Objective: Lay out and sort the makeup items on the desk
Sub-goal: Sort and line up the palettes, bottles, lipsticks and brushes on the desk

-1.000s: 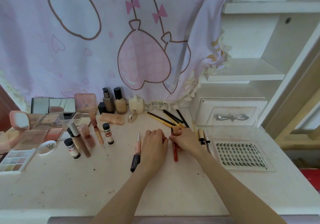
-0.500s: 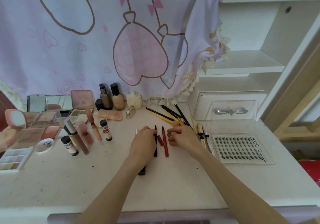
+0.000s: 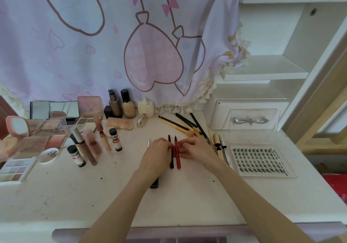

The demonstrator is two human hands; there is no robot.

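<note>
Far left of the white bench (image 3: 56, 195) sat open eyeshadow palettes (image 3: 16, 169) and a pink compact (image 3: 17, 126); next came a loose group of small tubes and dark-capped bottles (image 3: 88, 149), some upright, some tilted. Left hand (image 3: 156, 155) rested over the centre cluster, fingers curled down against a slim black liner pen (image 3: 171, 160); a dark-ended tube (image 3: 155, 183) poked out under its wrist. Slim red pen (image 3: 177, 154) lay just beside the black one, roughly parallel, tips pointing away. Right hand (image 3: 197, 149) was touching the red pen from the other side, fingers bent in a narrow pinch; exact contact hard to tell. Further right: fanned brushes (image 3: 184, 124), gold tubes (image 3: 217, 145), clear lash tray (image 3: 261, 160). Judged risk: pressing pens together from both sides could roll one off line, or the right wrist could nudge the gold tubes, since they lay just beside it
</note>
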